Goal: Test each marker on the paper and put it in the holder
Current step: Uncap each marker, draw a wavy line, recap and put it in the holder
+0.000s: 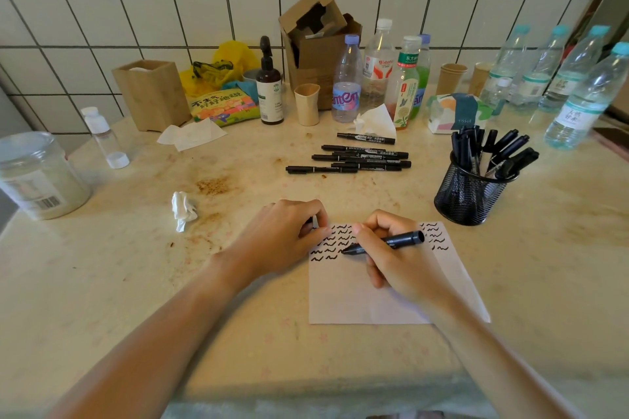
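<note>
A white paper point(367, 296) lies on the table in front of me, its upper part covered with black squiggles. My right hand point(398, 258) grips a black marker point(405, 240) with its tip down on the paper beside the lowest squiggles. My left hand point(289, 235) has curled fingers at the paper's top left corner and pinches a small dark thing, probably the marker's cap. Several black markers point(357, 158) lie loose on the table beyond the paper. A black mesh holder point(466, 197) to the right holds several markers.
Water bottles point(578, 92), drink bottles point(347, 85), paper cups, a cardboard box point(316, 44) and a tissue pack point(452, 112) line the tiled wall. A wooden box point(153, 92) and a plastic jar point(37, 177) stand at the left. A crumpled tissue point(183, 209) lies left of my hand.
</note>
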